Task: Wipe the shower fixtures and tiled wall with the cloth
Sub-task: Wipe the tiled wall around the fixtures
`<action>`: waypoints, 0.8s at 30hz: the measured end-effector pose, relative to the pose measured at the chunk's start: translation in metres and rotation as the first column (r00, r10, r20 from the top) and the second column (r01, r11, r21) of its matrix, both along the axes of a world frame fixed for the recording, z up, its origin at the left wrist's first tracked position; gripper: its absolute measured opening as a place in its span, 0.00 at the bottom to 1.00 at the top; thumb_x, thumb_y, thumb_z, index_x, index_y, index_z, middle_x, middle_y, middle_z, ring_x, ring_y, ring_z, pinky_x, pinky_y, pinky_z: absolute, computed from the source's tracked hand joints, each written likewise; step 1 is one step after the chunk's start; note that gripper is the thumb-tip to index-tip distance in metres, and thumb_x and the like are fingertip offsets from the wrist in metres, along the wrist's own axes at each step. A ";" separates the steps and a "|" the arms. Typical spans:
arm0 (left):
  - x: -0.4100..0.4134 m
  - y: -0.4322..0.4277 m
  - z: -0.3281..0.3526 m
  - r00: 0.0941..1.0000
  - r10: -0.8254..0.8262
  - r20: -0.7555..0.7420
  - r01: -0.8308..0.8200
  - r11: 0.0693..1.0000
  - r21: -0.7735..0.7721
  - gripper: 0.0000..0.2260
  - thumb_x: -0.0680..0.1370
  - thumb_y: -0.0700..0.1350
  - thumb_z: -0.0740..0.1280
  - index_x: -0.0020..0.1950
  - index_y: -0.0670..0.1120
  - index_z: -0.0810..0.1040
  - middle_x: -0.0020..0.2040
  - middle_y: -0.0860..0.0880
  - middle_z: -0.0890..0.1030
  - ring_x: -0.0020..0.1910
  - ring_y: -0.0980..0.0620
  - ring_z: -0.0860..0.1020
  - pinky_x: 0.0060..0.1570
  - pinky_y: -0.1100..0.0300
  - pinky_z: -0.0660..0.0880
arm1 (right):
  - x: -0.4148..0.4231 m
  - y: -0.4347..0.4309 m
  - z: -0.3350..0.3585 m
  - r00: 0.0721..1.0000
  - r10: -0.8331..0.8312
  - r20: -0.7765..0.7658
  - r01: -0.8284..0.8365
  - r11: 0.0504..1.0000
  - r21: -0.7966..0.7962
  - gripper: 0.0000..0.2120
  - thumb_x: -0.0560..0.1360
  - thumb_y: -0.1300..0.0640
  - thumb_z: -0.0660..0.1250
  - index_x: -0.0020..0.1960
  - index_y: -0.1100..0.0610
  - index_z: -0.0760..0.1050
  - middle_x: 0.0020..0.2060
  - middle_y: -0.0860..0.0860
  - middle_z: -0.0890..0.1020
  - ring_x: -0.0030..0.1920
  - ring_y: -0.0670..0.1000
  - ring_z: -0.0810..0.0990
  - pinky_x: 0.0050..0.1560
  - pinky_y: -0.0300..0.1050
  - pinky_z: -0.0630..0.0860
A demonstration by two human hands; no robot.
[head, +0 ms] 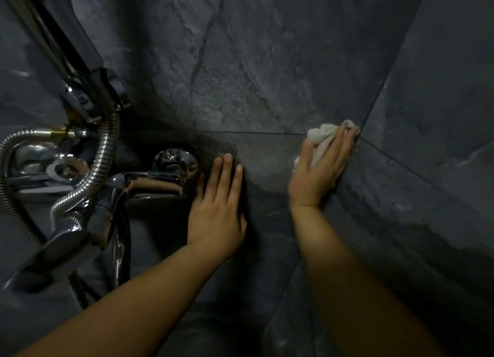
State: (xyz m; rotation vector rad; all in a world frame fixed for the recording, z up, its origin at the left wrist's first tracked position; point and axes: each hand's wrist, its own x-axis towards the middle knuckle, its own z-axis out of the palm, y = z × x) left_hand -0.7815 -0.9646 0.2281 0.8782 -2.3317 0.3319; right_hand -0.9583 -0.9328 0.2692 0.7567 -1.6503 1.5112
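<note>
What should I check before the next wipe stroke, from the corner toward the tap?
1. Cloth under right hand: ok, pressed with straight fingers.
2. Cloth on tiled wall: ok, by the corner joint.
3. Left hand free: ok, flat on the wall, holding nothing.
4. Path to tap clear: not ok, the left hand lies between.
5. Hose out of the way: not ok, it loops in front of the tap.
6. Wall already clean: cannot tell, too dim.

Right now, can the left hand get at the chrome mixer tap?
Probably yes: the left hand lies flat on the tiled wall right beside the mixer tap, empty, with nothing between them.
</note>
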 end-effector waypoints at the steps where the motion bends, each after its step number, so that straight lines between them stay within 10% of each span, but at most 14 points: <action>1: -0.002 -0.002 -0.001 1.000 -0.002 -0.008 0.002 1.000 -0.013 0.42 0.61 0.49 0.73 0.72 0.39 0.64 0.74 0.38 0.60 0.73 0.42 0.55 0.69 0.45 0.54 | 0.010 -0.006 0.001 0.999 -0.008 -0.043 0.008 1.000 0.014 0.30 0.79 0.41 0.54 0.73 0.61 0.60 0.71 0.64 0.64 0.72 0.63 0.60 0.71 0.61 0.59; 6: -0.004 -0.004 -0.003 1.000 0.010 -0.022 -0.012 0.998 -0.060 0.40 0.63 0.49 0.71 0.72 0.39 0.63 0.75 0.39 0.57 0.73 0.42 0.55 0.68 0.45 0.54 | 0.011 -0.006 -0.058 0.935 0.064 -0.349 0.052 0.949 0.312 0.28 0.75 0.51 0.61 0.72 0.47 0.55 0.71 0.55 0.62 0.75 0.53 0.52 0.74 0.54 0.50; 14: -0.004 -0.006 -0.008 0.998 0.018 -0.055 -0.023 0.996 -0.092 0.39 0.66 0.50 0.66 0.73 0.39 0.58 0.75 0.40 0.54 0.74 0.42 0.53 0.69 0.47 0.52 | 0.015 -0.010 -0.021 0.999 0.031 0.017 -0.031 0.999 -0.025 0.25 0.80 0.47 0.55 0.71 0.62 0.64 0.71 0.62 0.65 0.72 0.61 0.59 0.71 0.61 0.57; 20: 0.007 -0.007 -0.036 0.992 0.055 -0.115 -0.059 0.998 -0.036 0.41 0.65 0.50 0.70 0.74 0.41 0.57 0.75 0.41 0.53 0.73 0.42 0.54 0.66 0.43 0.63 | 0.009 -0.001 -0.090 0.843 0.195 -0.502 0.026 0.917 0.399 0.23 0.75 0.52 0.61 0.69 0.48 0.63 0.69 0.53 0.63 0.70 0.59 0.60 0.73 0.54 0.50; 24: 0.012 -0.012 -0.053 0.988 0.050 -0.147 -0.056 0.998 -0.040 0.39 0.66 0.51 0.64 0.73 0.41 0.56 0.74 0.42 0.52 0.73 0.42 0.55 0.70 0.45 0.53 | -0.003 0.000 -0.059 0.977 0.009 -0.215 0.027 0.985 0.167 0.23 0.77 0.52 0.59 0.71 0.57 0.63 0.70 0.63 0.66 0.70 0.63 0.61 0.70 0.60 0.57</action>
